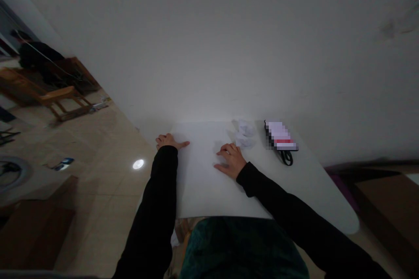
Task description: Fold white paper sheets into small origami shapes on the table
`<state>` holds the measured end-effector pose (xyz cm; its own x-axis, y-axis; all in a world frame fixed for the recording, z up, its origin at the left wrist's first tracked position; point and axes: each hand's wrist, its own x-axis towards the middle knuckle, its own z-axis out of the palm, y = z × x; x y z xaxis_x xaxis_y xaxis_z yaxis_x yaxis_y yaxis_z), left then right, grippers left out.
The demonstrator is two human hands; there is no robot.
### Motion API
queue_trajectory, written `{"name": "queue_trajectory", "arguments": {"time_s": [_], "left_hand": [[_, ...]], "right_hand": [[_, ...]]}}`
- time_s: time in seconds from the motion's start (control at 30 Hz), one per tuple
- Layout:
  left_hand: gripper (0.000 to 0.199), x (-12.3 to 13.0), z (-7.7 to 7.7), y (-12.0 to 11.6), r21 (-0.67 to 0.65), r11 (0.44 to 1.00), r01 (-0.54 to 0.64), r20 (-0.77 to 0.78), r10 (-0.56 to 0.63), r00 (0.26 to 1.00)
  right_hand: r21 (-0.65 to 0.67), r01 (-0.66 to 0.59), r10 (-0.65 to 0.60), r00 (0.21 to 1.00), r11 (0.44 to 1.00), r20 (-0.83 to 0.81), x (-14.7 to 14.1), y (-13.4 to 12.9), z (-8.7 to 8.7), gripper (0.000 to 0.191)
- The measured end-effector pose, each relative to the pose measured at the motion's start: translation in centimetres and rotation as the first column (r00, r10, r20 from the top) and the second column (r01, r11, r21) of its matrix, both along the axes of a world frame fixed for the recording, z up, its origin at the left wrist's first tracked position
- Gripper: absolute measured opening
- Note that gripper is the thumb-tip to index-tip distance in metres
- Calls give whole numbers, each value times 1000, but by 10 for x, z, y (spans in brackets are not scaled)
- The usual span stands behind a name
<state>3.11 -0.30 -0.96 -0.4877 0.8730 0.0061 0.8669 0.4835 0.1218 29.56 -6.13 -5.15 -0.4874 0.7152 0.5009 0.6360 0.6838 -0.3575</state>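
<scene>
My left hand (pixel 168 141) rests at the left edge of a white table (pixel 203 192), thumb stretched out to the right over the top and fingers near the edge. My right hand (pixel 231 160) is over the middle of the tabletop, thumb and fingers apart with a gap between them and nothing visible in it. Just beyond it lie crumpled white papers (pixel 245 134), perhaps tissues. Farther right is a flat dark-edged object (pixel 281 136), its face pixelated, with a black strap (pixel 286 158) at its near end.
A pale wall (pixel 229 52) rises directly behind the table. Brown cardboard boxes (pixel 386 209) stand at the right, with another box (pixel 36 231) at lower left. Across the tiled floor (pixel 111 183) are a wooden chair (pixel 62 93) and a person in dark clothes (pixel 39 54).
</scene>
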Motion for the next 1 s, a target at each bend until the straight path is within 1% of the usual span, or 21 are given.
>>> {"name": "queue_trajectory", "arguments": {"time_s": [0.07, 0.17, 0.27, 0.4, 0.47, 0.5, 0.57, 0.6, 0.63, 0.67, 0.7, 0.73, 0.77, 0.8, 0.87, 0.93, 1.0], "left_hand": [[97, 0, 0, -1, 8, 1000, -6, -15, 6, 1000], [96, -2, -2, 1, 8, 1000, -17, 2, 17, 1000], [91, -7, -7, 9, -36, 999, 16, 58, -14, 998], [83, -16, -13, 19, -73, 996, 51, 39, -48, 998], [83, -16, -14, 18, -80, 995, 55, 40, -52, 998], [82, -14, -15, 16, -63, 997, 52, 44, -49, 998], [76, -5, -19, 9, 15, 999, 37, 46, -38, 998], [68, 1, -21, 4, 96, 995, 31, 34, -35, 999], [55, 9, -24, -1, 155, 987, 53, 15, -56, 998], [40, 18, -27, -5, 193, 974, 119, -14, -119, 993], [31, 26, -29, -9, 220, 955, 200, -39, -196, 980], [29, 33, -31, -13, 248, 935, 254, -61, -247, 967], [30, 39, -33, -15, 260, 924, 281, -76, -271, 960], [30, 43, -34, -17, 273, 918, 288, -89, -274, 958], [30, 48, -35, -18, 278, 920, 277, -102, -259, 961], [30, 50, -34, -19, 266, 929, 258, -106, -238, 966], [30, 51, -32, -19, 251, 937, 244, -110, -223, 969]], "right_hand": [[-48, -4, 5, 1000, 999, 23, 1, 3, -4, 33], [-100, -5, 7, 1000, 995, 25, 5, 6, -4, 32], [-127, -5, 9, 1000, 992, 28, 6, 6, -2, 30], [-181, 15, -10, 1000, 983, 28, 6, 5, 1, 27], [-186, 19, -14, 999, 982, 30, 6, 5, 2, 26], [-168, 15, -9, 999, 986, 36, 7, 4, 2, 26], [-79, -34, 39, 998, 996, 57, 8, 4, 2, 25], [-19, -89, 90, 994, 996, 67, 8, 4, 2, 24], [36, -166, 162, 984, 986, 77, 8, 3, 1, 23], [77, -253, 247, 965, 964, 83, 7, 2, 1, 22], [98, -335, 329, 941, 937, 80, 6, 1, 0, 24], [103, -398, 392, 917, 912, 69, 4, 0, -1, 28], [100, -435, 432, 900, 895, 57, 3, -2, -2, 33], [94, -452, 449, 892, 887, 48, 2, -3, -2, 37], [78, -442, 440, 897, 894, 46, 3, -7, -2, 46], [53, -432, 428, 901, 900, 77, 4, -10, 0, 53], [30, -419, 413, 902, 907, 123, 5, -13, 2, 56]]}}
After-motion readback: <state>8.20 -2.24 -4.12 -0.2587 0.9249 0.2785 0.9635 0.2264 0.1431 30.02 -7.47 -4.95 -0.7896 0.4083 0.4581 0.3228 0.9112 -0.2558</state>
